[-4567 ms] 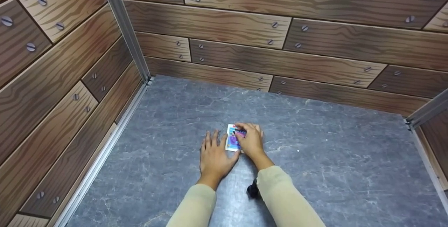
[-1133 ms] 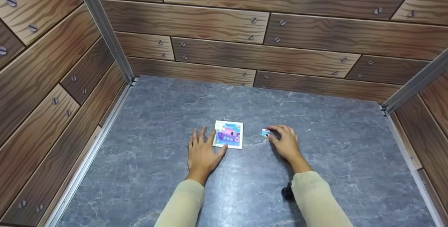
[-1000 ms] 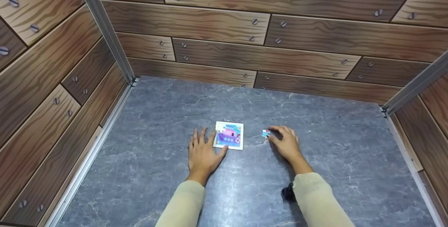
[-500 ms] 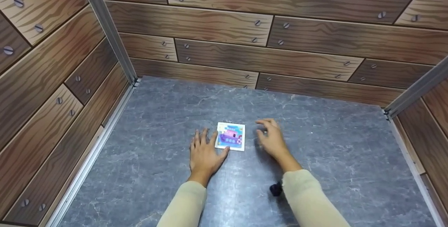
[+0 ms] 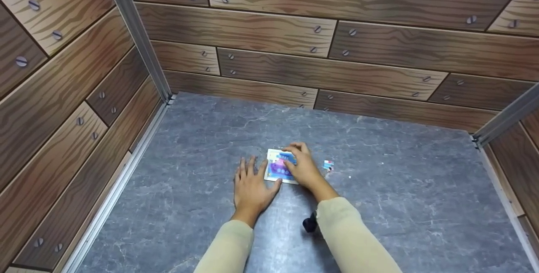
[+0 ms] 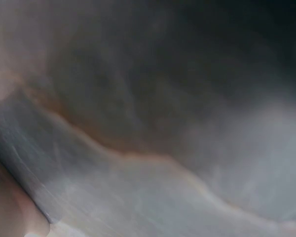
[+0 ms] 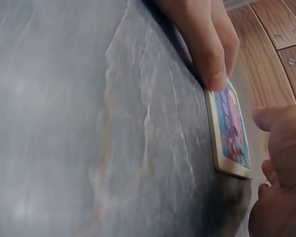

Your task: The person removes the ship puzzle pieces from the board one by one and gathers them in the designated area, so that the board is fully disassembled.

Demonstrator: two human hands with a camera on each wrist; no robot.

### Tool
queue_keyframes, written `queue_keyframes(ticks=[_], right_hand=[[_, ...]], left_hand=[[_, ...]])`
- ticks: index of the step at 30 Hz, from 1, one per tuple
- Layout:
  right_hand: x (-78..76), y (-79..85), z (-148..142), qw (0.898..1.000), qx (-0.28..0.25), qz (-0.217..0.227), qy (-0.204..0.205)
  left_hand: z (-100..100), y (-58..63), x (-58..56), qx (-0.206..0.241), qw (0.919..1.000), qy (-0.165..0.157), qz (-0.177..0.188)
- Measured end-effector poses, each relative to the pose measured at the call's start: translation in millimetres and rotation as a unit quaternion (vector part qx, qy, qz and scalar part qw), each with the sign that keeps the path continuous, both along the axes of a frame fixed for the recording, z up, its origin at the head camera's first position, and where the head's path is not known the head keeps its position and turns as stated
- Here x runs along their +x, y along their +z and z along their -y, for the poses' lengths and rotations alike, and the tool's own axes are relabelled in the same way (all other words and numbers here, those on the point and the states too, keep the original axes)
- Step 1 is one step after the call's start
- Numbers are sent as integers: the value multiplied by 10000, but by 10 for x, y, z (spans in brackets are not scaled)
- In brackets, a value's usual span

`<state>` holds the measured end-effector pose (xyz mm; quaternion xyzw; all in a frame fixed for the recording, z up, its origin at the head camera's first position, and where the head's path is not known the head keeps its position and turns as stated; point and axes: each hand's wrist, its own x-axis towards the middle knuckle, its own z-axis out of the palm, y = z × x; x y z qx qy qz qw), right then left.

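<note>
A small square jigsaw puzzle (image 5: 278,172) with a pale frame and a pink and purple ship picture lies flat on the grey marbled table. My left hand (image 5: 252,186) rests at its lower left with fingers spread, index finger and thumb along the frame; in the right wrist view its thumb touches the frame's edge. Over the puzzle's right side is my right hand (image 5: 305,169), thumb and index finger apart; the right wrist view shows a fingertip (image 7: 260,117) just above the picture. To the right lies a loose puzzle piece (image 5: 328,165). The left wrist view is blurred.
Walls with a wood-plank print (image 5: 269,28) and metal corner posts (image 5: 137,33) enclose the grey table (image 5: 202,138). A black device (image 5: 310,224) shows beside the right sleeve. A tiny white speck (image 5: 349,177) lies right of the loose piece.
My right hand has let go of the loose piece, leaving it on the table, and moved left over the puzzle. My left hand stays at the frame. The head view has shifted slightly.
</note>
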<state>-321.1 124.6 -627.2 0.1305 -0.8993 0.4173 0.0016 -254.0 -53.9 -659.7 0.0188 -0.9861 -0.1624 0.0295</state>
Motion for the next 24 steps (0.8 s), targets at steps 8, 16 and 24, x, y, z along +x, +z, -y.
queue_keyframes(ticks=[8,16,24], right_hand=[[5,-61,28,9985,519,155,-50],[3,-30,68,9965,789,239,117],[-2,-17,66,9959,858,159,221]], left_hand=[[-1,-25,-4,-40,10000,-4,10],[2,-27,3,7,10000,-23,26],[4,19,-5,18,10000,-22,42]])
